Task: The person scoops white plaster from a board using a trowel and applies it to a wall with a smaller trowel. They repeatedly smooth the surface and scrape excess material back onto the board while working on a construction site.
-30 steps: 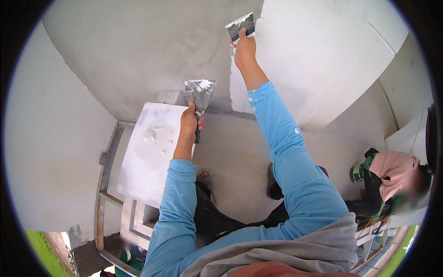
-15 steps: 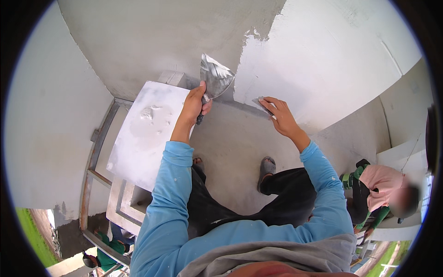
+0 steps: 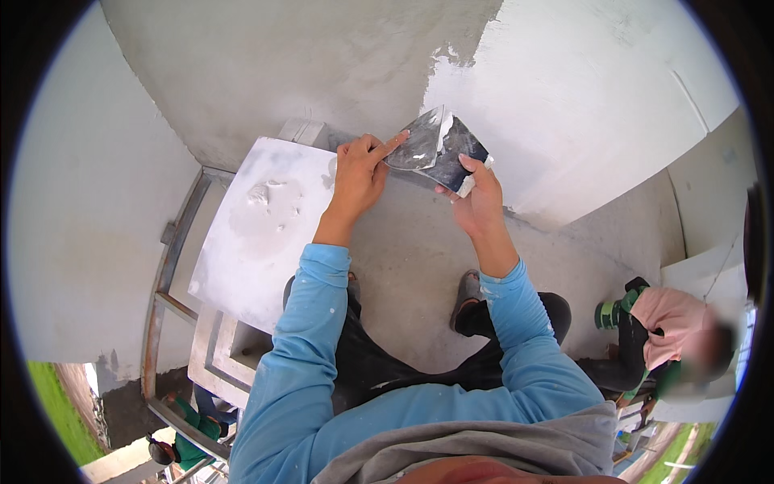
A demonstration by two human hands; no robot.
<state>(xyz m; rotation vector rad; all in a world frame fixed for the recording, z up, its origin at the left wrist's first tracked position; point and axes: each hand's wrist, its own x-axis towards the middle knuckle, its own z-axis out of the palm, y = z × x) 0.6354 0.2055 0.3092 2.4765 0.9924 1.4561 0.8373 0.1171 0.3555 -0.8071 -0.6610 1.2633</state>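
My left hand (image 3: pixel 360 173) is closed around a putty knife with a fan-shaped metal blade (image 3: pixel 417 147), its index finger stretched along the blade. The handle is hidden behind the hand. My right hand (image 3: pixel 477 198) grips a flat, dark, four-sided scraper blade (image 3: pixel 458 153), thumb on its face. Both blades are smeared with white putty and overlap, with a white ridge of it where they meet. They are held in front of the wall, which is part bare grey plaster (image 3: pixel 306 64) and part white coat (image 3: pixel 580 113).
Left of me, a white board (image 3: pixel 234 258) carries a wet patch and lumps of putty (image 3: pixel 258 194). Beneath it stands a concrete block (image 3: pixel 214 355) beside a rusty metal rail (image 3: pixel 153 323). One person (image 3: pixel 665 323) crouches at right; another (image 3: pixel 189 436) is below left.
My right hand has turned and moved left and up, bringing the scraper against the putty knife. My left hand has shifted slightly right, tilting its blade toward the scraper.
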